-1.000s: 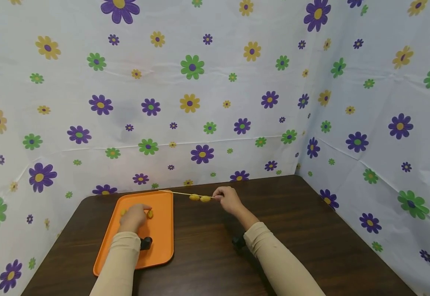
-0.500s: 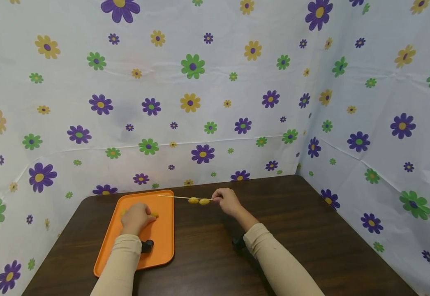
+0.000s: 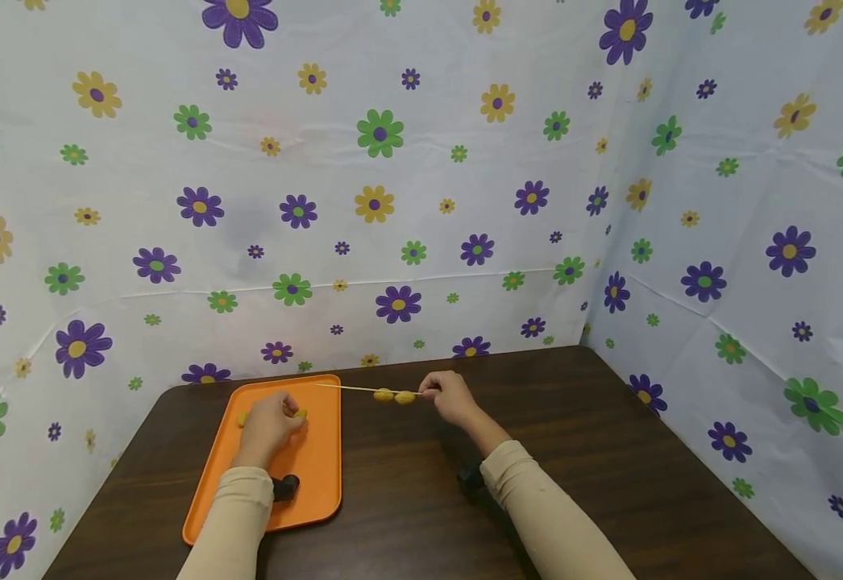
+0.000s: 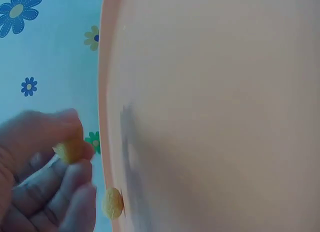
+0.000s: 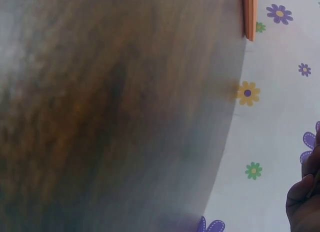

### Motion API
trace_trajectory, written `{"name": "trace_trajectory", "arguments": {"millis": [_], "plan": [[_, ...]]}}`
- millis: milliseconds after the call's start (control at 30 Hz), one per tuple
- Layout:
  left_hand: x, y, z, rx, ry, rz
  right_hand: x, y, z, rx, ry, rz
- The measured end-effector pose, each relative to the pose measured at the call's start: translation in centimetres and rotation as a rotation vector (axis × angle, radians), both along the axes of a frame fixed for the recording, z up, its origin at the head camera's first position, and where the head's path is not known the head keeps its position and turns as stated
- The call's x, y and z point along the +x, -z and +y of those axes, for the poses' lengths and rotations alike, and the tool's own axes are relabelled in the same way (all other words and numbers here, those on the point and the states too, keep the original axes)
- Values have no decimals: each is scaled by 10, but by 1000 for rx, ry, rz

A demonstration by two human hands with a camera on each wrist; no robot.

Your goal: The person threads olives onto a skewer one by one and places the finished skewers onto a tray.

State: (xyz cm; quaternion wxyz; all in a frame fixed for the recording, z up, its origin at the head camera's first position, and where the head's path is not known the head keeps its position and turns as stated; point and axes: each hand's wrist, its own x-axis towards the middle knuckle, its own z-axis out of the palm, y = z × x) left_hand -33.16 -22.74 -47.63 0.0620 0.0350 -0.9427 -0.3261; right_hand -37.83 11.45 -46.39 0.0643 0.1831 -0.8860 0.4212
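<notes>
My left hand (image 3: 269, 423), over the orange tray (image 3: 320, 483), pinches a small yellow oval piece (image 4: 70, 149) between thumb and fingers. Another yellow oval piece (image 4: 114, 203) lies on the tray by its edge, partly hidden by the left hand in the head view. My right hand (image 3: 450, 397) pinches one end of a thin pale skewer (image 3: 349, 388), held nearly level with its free end pointing left toward the tray. Two yellow oval pieces (image 3: 394, 396) sit side by side on it, close to the right fingers. Only part of the right hand shows in the right wrist view.
The dark wooden table (image 3: 392, 499) extends around the tray and under the right arm. A white flowered cloth (image 3: 421, 201) hangs behind the table and along its right side. Dark wrist devices sit at both wrists.
My left fingers have lifted a yellow piece slightly off the tray and drawn together on it. The skewer's free end has dipped a little; the right hand stays almost in place.
</notes>
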Motion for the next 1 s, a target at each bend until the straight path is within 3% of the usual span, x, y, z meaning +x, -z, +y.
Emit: {"name": "trace_trajectory", "arguments": {"millis": [200,633,800,1000], "plan": [[2,-8,-1,48,74,81,5,-4,2,-16,7,1],[6,-27,8,206,117,227,1,-13,14,15,52,47],[8,-32,11,237,151,249,-1,-14,17,33,60,77],[14,-30,14,298,187,218,1,-7,14,77,31,97]]}}
